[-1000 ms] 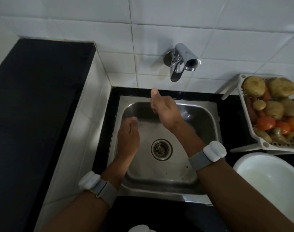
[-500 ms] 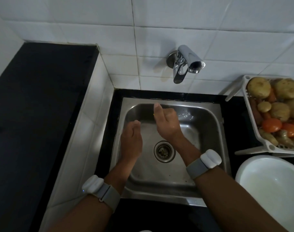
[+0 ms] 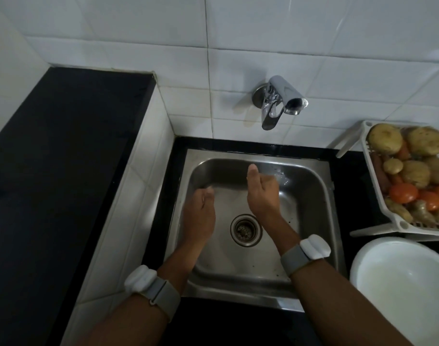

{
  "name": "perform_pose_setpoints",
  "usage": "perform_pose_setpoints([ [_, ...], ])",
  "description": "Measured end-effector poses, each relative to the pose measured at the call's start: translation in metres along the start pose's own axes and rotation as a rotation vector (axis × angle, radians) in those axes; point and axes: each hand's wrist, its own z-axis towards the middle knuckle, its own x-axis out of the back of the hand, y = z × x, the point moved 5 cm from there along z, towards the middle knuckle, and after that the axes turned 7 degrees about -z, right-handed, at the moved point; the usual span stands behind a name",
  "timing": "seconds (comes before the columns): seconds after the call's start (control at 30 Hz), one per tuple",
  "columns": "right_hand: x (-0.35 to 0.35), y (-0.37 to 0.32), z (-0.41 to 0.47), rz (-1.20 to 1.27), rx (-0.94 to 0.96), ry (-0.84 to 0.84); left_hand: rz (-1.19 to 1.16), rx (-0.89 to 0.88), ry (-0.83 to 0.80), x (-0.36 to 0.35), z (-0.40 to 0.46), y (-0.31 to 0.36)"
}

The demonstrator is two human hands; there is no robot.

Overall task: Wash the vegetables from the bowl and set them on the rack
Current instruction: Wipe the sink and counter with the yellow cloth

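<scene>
While both hands hang over the steel sink [image 3: 310,196], the left hand [image 3: 199,216] has its fingers loosely curled and holds nothing, and the right hand [image 3: 262,193], thumb up, curls its fingers away from view, so whether it grips anything I cannot tell. On the dark worktop [image 3: 343,196] to the right, the white rack [image 3: 378,196] carries the vegetables [image 3: 413,168], with the white bowl [image 3: 398,278] just in front of it. A wall tap [image 3: 279,101] sits above the sink.
</scene>
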Motion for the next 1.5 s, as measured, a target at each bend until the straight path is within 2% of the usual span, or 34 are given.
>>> perform_pose_setpoints([
  [0.03, -0.004, 0.004, -0.003, -0.03, -0.046, -0.024, 0.014, 0.008, -0.017, -0.001, -0.001, 0.002],
  [0.1, -0.016, 0.027, -0.006, -0.067, -0.255, -0.115, 0.049, 0.042, -0.08, -0.005, -0.002, 0.004],
  [0.17, -0.034, 0.047, -0.014, 0.157, -0.508, -0.29, 0.051, 0.089, -0.158, -0.01, -0.003, 0.004],
  [0.23, -0.045, 0.046, -0.024, 0.393, -0.633, -0.417, 0.028, 0.148, -0.208, -0.013, -0.003, -0.002],
  [0.37, -0.041, 0.035, -0.034, 0.419, -0.501, -0.495, -0.105, 0.222, -0.311, -0.019, -0.006, -0.009],
  [0.43, -0.036, 0.029, -0.039, 0.309, -0.442, -0.523, -0.114, 0.196, -0.349, -0.019, -0.009, -0.006],
  [0.53, -0.033, 0.022, -0.044, 0.187, -0.396, -0.531, -0.159, 0.242, -0.27, -0.017, -0.007, -0.014],
  [0.63, -0.032, 0.022, -0.043, 0.267, -0.426, -0.469, -0.176, 0.3, -0.197, -0.012, -0.005, -0.021],
  [0.77, -0.037, 0.04, -0.039, 0.522, -0.648, -0.368, -0.028, 0.194, 0.04, 0.01, 0.001, -0.013],
  [0.83, -0.046, 0.043, -0.033, 0.526, -0.698, -0.373, 0.0, 0.133, 0.091, 0.021, 0.004, -0.006],
  [0.93, -0.053, 0.036, -0.016, 0.353, -0.598, -0.367, 0.021, 0.057, 0.06, 0.025, 0.002, 0.001],
  [1.03, -0.075, 0.011, 0.016, 0.181, -0.459, -0.335, 0.051, 0.004, 0.109, 0.035, 0.001, -0.005],
  [1.1, -0.096, -0.012, 0.045, 0.058, -0.296, -0.303, 0.101, -0.05, 0.176, 0.043, -0.004, -0.012],
  [1.23, -0.132, -0.04, 0.085, -0.464, 0.155, -0.159, 0.147, -0.13, 0.255, 0.053, -0.018, -0.026],
  [1.37, -0.195, -0.025, 0.07, -0.925, 0.438, -0.424, 0.082, -0.061, 0.258, 0.069, -0.026, -0.041],
  [1.5, -0.217, -0.014, 0.015, -0.946, 0.529, -0.485, 0.032, -0.04, 0.294, 0.091, -0.045, -0.056],
])
